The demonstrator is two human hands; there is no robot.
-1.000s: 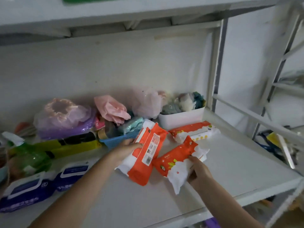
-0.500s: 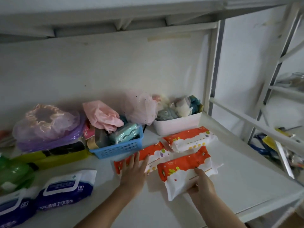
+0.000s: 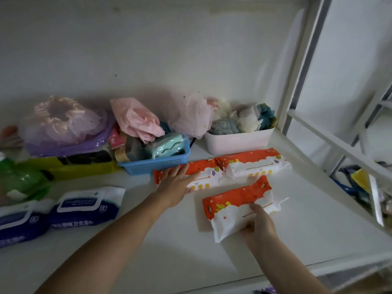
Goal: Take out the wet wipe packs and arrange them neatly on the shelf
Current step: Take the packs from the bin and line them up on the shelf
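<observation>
Three orange-and-white wet wipe packs lie on the white shelf [image 3: 318,219] as you reach in with both arms extended from the front edge. Your left hand [image 3: 176,187] rests flat, fingers straight and spread, pressing on the left pack [image 3: 209,174], which sits just in front of the blue basket [image 3: 157,164]. End to end with it, toward the shelf's right edge, lies the back right pack [image 3: 254,164], just before the white bin [image 3: 237,141]. Your right hand [image 3: 257,224], wrist bent inward, pinches the near edge of the front pack [image 3: 237,203], thumb beneath and fingers on top, nearer the front edge. Two blue wipe packs [image 3: 84,209] lie toward the left front corner.
</observation>
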